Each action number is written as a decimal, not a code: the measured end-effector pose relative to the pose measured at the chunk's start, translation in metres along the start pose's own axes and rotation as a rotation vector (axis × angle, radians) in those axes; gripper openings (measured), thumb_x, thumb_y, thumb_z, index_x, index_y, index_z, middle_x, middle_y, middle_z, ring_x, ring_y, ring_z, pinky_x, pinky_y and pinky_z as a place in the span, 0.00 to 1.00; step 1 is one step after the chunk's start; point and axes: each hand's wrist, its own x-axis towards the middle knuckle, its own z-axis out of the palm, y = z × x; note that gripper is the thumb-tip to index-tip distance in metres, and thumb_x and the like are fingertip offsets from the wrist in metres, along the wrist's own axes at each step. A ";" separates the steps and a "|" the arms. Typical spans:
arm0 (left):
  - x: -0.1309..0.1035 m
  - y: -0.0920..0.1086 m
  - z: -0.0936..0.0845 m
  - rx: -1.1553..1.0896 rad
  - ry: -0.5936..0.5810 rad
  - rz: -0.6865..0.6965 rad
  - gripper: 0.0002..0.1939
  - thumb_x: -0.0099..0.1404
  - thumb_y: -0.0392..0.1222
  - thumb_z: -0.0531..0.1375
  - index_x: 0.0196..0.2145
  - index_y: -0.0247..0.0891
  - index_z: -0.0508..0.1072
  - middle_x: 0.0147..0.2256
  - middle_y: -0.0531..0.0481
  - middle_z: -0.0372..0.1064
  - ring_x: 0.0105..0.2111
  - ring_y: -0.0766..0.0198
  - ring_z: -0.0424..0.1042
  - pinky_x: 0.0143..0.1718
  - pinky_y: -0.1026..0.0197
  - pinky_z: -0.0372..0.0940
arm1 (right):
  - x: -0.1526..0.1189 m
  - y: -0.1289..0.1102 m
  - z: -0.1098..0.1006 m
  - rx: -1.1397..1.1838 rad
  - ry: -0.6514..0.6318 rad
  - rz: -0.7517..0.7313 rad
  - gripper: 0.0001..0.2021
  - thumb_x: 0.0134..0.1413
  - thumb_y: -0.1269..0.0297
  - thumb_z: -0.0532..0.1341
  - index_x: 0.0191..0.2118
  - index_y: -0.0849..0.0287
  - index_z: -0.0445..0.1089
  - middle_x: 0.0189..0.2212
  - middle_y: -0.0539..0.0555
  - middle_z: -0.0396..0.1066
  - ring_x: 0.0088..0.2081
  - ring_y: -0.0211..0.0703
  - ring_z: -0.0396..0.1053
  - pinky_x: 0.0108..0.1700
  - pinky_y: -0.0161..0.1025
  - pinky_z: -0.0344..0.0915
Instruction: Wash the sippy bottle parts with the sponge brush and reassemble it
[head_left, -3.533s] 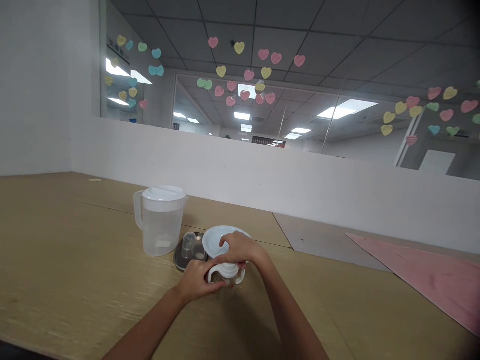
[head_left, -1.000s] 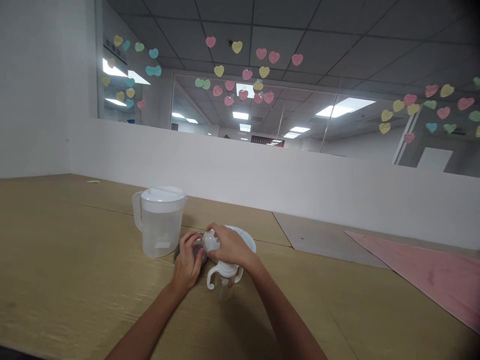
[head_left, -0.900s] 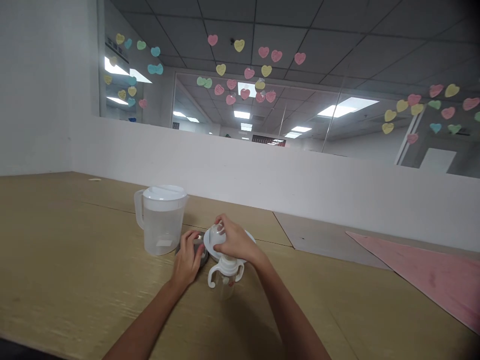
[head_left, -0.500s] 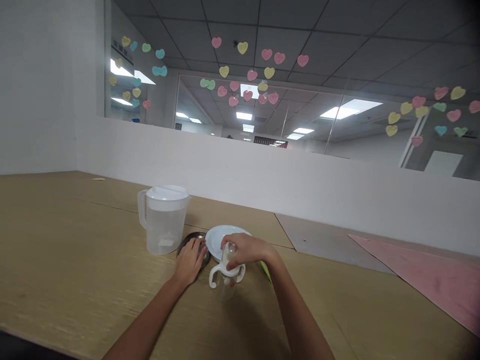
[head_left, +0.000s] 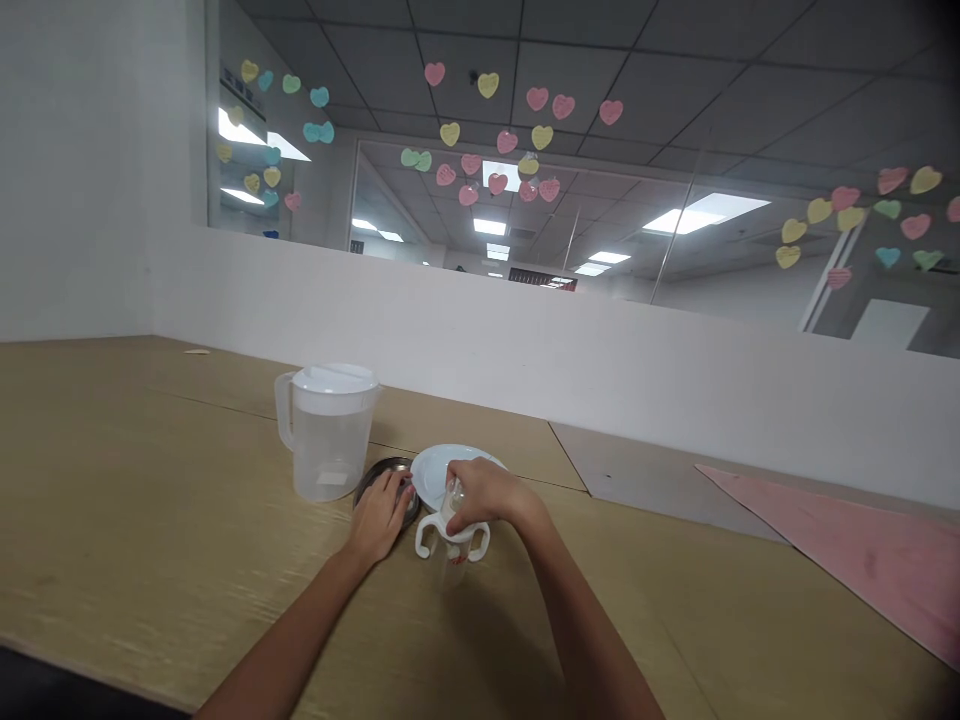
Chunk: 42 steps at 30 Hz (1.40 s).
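My right hand is wrapped round the top of a clear bottle with a white collar and two curved white handles. My left hand lies with its fingers spread over a round dark metal dish; whatever is under the palm is hidden. Behind my right hand lies a pale blue-white plate, partly covered by the hand. A translucent lidded pitcher stands to the left of the metal dish.
The wooden table meets a low white wall at the back. A pink sheet lies at the right beside a grey panel. A small pale piece lies at the far left.
The bottle in my right hand has shifted slightly to the left and tilts a little differently. The green item near my right wrist is now out of sight. My left hand stays on the dish.
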 end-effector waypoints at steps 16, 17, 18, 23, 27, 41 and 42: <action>-0.013 0.027 0.004 0.186 0.047 0.528 0.18 0.63 0.51 0.46 0.26 0.37 0.66 0.19 0.49 0.64 0.21 0.62 0.63 0.24 0.61 0.55 | -0.002 0.003 -0.003 0.018 -0.006 -0.077 0.28 0.28 0.53 0.68 0.42 0.56 0.68 0.38 0.53 0.69 0.39 0.47 0.66 0.33 0.34 0.59; -0.013 0.025 0.005 0.217 0.059 0.541 0.19 0.64 0.52 0.45 0.26 0.37 0.66 0.18 0.50 0.63 0.20 0.63 0.63 0.22 0.62 0.54 | -0.002 0.005 -0.003 0.028 -0.010 -0.097 0.27 0.29 0.52 0.67 0.41 0.56 0.68 0.37 0.53 0.69 0.39 0.47 0.66 0.32 0.33 0.59; -0.012 0.023 0.006 0.242 0.071 0.554 0.20 0.64 0.53 0.45 0.26 0.37 0.66 0.18 0.50 0.63 0.19 0.63 0.63 0.21 0.62 0.54 | -0.002 0.007 -0.003 0.042 -0.019 -0.114 0.27 0.30 0.51 0.66 0.41 0.56 0.69 0.36 0.53 0.69 0.38 0.46 0.66 0.32 0.33 0.58; -0.010 0.017 0.009 0.285 0.098 0.601 0.25 0.60 0.62 0.46 0.27 0.37 0.66 0.16 0.51 0.62 0.17 0.64 0.63 0.19 0.63 0.53 | -0.002 0.014 -0.006 0.146 -0.028 -0.103 0.28 0.33 0.44 0.63 0.41 0.56 0.69 0.37 0.52 0.69 0.38 0.45 0.66 0.31 0.33 0.58; -0.011 0.018 0.009 0.252 0.063 0.562 0.25 0.58 0.63 0.47 0.29 0.37 0.67 0.16 0.52 0.61 0.17 0.63 0.63 0.19 0.63 0.53 | 0.000 0.016 -0.006 0.187 -0.022 -0.062 0.31 0.29 0.42 0.65 0.41 0.55 0.68 0.38 0.50 0.69 0.37 0.44 0.66 0.32 0.33 0.58; -0.015 0.019 0.006 0.150 -0.006 0.571 0.20 0.66 0.51 0.42 0.30 0.36 0.65 0.19 0.50 0.65 0.19 0.63 0.64 0.22 0.62 0.52 | 0.001 0.017 -0.004 0.219 -0.098 -0.201 0.28 0.34 0.54 0.65 0.46 0.52 0.65 0.39 0.49 0.66 0.40 0.44 0.64 0.35 0.34 0.58; -0.015 0.020 0.006 0.142 -0.012 0.566 0.20 0.66 0.51 0.42 0.30 0.36 0.65 0.19 0.50 0.65 0.19 0.63 0.64 0.22 0.62 0.52 | 0.001 0.015 -0.004 0.214 -0.091 -0.204 0.27 0.34 0.56 0.66 0.47 0.52 0.65 0.39 0.50 0.66 0.40 0.44 0.64 0.36 0.34 0.58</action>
